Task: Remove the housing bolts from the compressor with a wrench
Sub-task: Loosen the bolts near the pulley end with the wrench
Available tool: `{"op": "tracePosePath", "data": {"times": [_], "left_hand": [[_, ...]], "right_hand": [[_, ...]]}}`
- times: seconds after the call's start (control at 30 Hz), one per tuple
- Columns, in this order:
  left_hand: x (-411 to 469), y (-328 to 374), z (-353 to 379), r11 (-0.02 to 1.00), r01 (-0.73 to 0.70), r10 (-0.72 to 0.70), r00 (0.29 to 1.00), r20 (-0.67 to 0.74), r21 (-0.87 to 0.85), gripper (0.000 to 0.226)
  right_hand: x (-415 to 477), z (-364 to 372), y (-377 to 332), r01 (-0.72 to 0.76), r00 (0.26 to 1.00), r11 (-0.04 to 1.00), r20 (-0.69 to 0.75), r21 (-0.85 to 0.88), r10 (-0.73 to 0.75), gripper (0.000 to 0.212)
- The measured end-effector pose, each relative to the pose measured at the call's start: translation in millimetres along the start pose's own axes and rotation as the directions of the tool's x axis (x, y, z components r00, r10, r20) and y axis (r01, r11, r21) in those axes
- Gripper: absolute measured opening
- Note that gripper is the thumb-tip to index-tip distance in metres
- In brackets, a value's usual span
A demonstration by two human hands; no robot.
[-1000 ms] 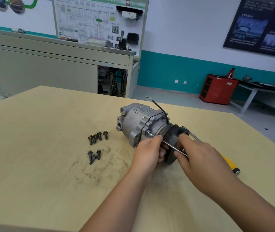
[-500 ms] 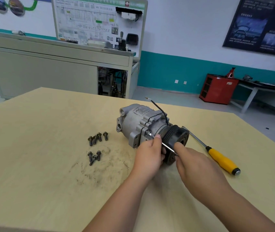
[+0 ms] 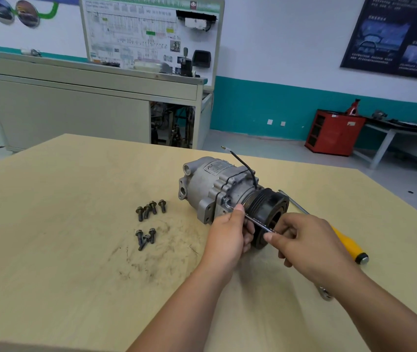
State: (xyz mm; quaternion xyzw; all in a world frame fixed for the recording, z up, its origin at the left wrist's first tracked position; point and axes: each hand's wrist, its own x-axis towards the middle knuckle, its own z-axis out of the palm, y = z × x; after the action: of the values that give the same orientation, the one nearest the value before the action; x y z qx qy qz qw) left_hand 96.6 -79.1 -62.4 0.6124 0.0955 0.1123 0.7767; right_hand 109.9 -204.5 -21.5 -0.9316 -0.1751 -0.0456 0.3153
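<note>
While the compressor (image 3: 217, 184) lies on the desk (image 3: 49, 224), your left hand (image 3: 227, 235) pinches the wrench (image 3: 255, 222) head at its flange, your right hand (image 3: 304, 240) pinches the handle end by its pulley, loose bolts (image 3: 149, 209) left of it, screwdriver (image 3: 344, 242) right.

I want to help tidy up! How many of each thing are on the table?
loose bolts: 7
compressor: 1
wrench: 1
screwdriver: 1
metal piece, mostly hidden: 1
Total: 11
</note>
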Motion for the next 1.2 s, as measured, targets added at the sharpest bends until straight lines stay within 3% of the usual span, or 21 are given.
{"op": "tracePosePath", "data": {"times": [0.1,0.23,0.3,0.43,0.5,0.57,0.63,0.67,0.73,0.83,0.9,1.03,1.1,1.2], "left_hand": [[0,1,0,1.000,-0.004,0.004,1.000,0.000,0.005,0.050],[-1,2,0,1.000,-0.008,0.008,1.000,-0.003,0.019,0.048],[-1,2,0,1.000,-0.006,0.006,1.000,0.001,0.020,0.047],[-2,1,-2,1.000,0.010,-0.010,1.000,0.007,0.014,0.046],[-2,1,-3,1.000,0.005,-0.005,1.000,-0.003,0.029,0.047],[0,1,-4,1.000,-0.016,0.016,1.000,-0.012,0.023,0.049],[1,2,-4,0.999,-0.032,0.032,0.999,-0.003,0.022,0.048],[1,3,-3,0.999,-0.033,0.033,0.999,0.001,0.020,0.047],[2,2,-2,0.999,-0.038,0.038,0.999,-0.001,-0.007,0.044],[3,2,-4,0.997,-0.056,0.055,0.998,-0.025,-0.055,0.041],[3,2,-5,0.996,-0.074,0.072,0.996,-0.049,-0.056,0.042],[2,2,-4,0.996,-0.092,0.092,0.995,-0.046,0.008,0.045],[4,0,-4,0.997,-0.070,0.071,0.997,-0.015,0.032,0.042],[6,0,-3,0.996,0.001,0.004,0.999,0.054,-0.092,0.032]], "right_hand": [[3,-2,2,-0.047,0.995,0.992,0.094,0.116,0.036,0.021],[7,-14,4,-0.163,0.919,0.959,0.390,0.233,0.062,0.033],[10,-17,6,-0.160,0.906,0.951,0.421,0.264,0.036,0.035],[10,-16,7,-0.140,0.938,0.940,0.347,0.310,0.026,0.033],[8,-16,3,-0.068,0.968,0.970,0.251,0.232,0.008,0.031],[4,-17,-1,0.105,0.991,0.986,0.098,-0.127,-0.093,0.030],[-4,-16,-8,0.200,0.974,0.801,0.024,-0.565,-0.226,0.028],[-8,-13,-11,0.205,0.966,0.722,0.018,-0.661,-0.257,0.026],[-16,-10,-16,0.189,0.970,0.724,0.011,-0.663,-0.243,0.027],[-16,-6,-14,0.160,0.983,0.898,-0.014,-0.410,-0.182,0.035],[-16,-2,-11,0.143,0.987,0.943,-0.021,-0.301,-0.156,0.033],[-19,1,-10,0.144,0.977,0.938,-0.104,-0.316,-0.185,0.022],[-22,4,-12,0.174,0.964,0.881,-0.106,-0.439,-0.243,0.020],[-23,10,-10,0.210,0.958,0.861,-0.079,-0.464,-0.276,0.020]]}}
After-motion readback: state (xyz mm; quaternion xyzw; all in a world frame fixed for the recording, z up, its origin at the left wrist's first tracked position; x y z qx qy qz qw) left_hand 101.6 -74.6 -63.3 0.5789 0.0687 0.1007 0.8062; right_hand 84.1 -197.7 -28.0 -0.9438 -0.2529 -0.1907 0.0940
